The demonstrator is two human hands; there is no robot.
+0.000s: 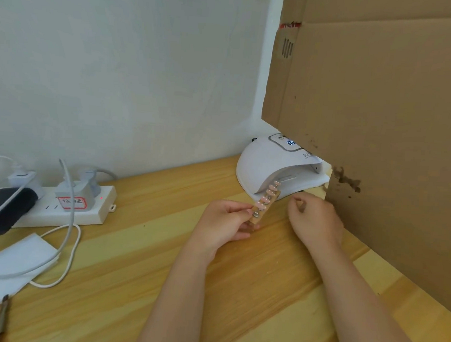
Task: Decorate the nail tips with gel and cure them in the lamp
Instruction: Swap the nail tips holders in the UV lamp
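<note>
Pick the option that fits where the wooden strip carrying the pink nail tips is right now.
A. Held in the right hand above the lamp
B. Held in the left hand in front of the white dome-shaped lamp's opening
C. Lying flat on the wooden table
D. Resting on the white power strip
B: the left hand pinches the wooden strip of pink nail tips, its far end at the mouth of the white dome-shaped lamp.

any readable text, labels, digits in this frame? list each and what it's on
"SUN": first letters of a brand on the top of the white nail lamp; the rest is hidden by the cardboard sheet.
Lit blue digits on the lamp's display: too blurred and partly hidden, unreadable.
Red-bordered sticker on the grey plug in the power strip: handwriting, too small to read.
Black bars printed on the cardboard: a mark, not text.
</note>
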